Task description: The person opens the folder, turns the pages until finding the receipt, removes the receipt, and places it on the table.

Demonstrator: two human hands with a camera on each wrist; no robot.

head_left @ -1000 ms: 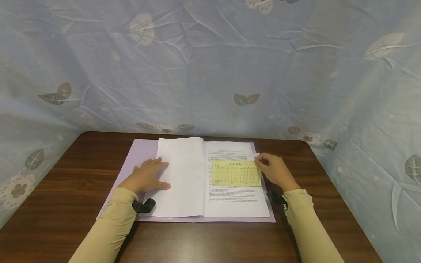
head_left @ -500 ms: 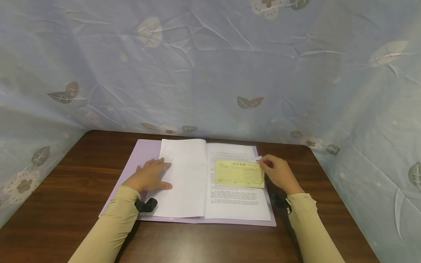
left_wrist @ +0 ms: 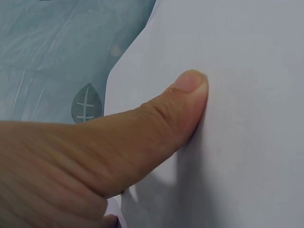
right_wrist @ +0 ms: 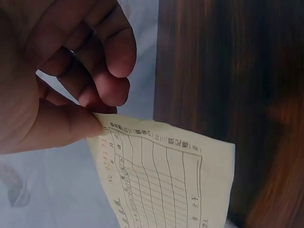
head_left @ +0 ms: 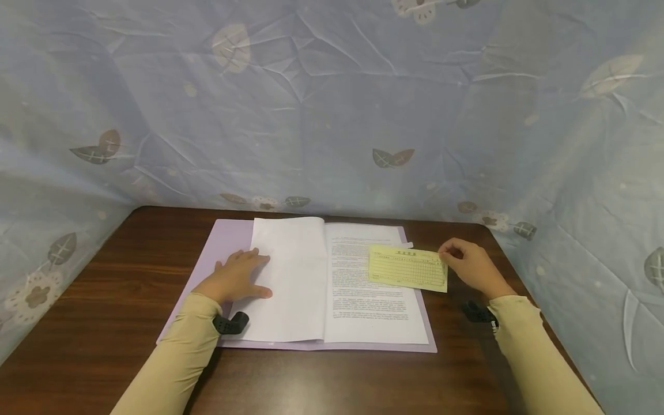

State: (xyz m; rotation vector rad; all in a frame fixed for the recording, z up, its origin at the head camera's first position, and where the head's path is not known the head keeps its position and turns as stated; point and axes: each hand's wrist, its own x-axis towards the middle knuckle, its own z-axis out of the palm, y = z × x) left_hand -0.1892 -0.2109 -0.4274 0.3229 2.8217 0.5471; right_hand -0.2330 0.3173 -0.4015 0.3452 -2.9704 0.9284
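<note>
An open purple folder (head_left: 228, 236) lies on the brown table (head_left: 104, 300), with a blank white sheet (head_left: 290, 276) turned to the left and a printed page (head_left: 363, 300) on the right. My left hand (head_left: 236, 279) lies flat on the blank sheet; its thumb (left_wrist: 156, 128) presses the paper. My right hand (head_left: 469, 265) pinches the right end of a yellow slip (head_left: 408, 268) with a printed grid, held over the folder's right edge. In the right wrist view the thumb and fingers (right_wrist: 80, 118) pinch a corner of the yellow slip (right_wrist: 166, 180).
A crumpled blue cloth with leaf prints (head_left: 332, 115) hangs behind and at both sides of the table. Bare wood shows at the folder's left, right and front. A small white tab (head_left: 407, 245) sticks out at the folder's upper right.
My right hand has drawn the yellow slip to the right, from the middle of the printed page to the folder's right edge. The left hand has stayed put.
</note>
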